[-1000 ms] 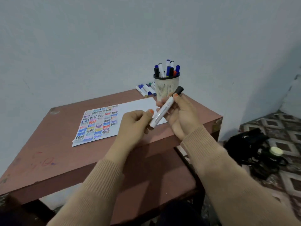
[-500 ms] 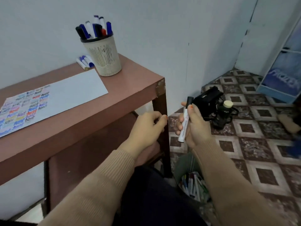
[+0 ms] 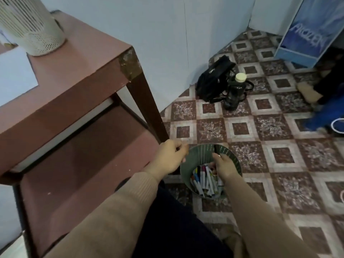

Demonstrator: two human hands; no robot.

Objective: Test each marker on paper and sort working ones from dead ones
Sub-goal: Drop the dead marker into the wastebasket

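1. Two hands showed. The left hand, near the leg of the table, was curled into a loose fist with nothing seen in it.
2. The right hand hung over one green bin, its fingers wrapped round one marker with the black cap up.
3. In the bin lay a heap of markers, too jumbled to count.
4. On the table to the far left were one paper sheet and one pen cup.
5. Far right on the floor were one black bag, one bottle and one blue box reading "FROZEN".
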